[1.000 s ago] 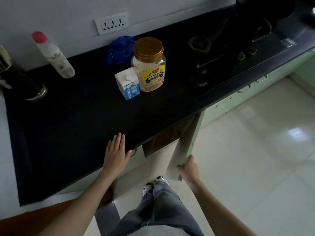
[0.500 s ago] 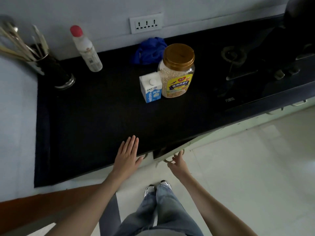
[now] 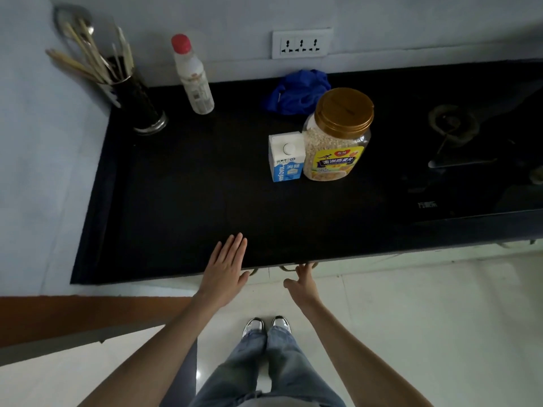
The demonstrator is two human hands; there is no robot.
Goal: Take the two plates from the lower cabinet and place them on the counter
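Left hand [image 3: 226, 268] flat on counter [image 3: 182, 207], right hand [image 3: 302, 282] seemingly touching handle [image 3: 286, 268]; jar [image 3: 338, 136] holds oats

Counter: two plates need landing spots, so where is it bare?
The counter is bare between the left hand and the milk carton, leftward to the utensil holder. Crowded: the carton, oat jar and blue cloth; stove at right.

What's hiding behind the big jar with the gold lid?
Behind the jar lies a crumpled blue cloth, near the wall. The jar covers part of it, so what lies there cannot be seen.
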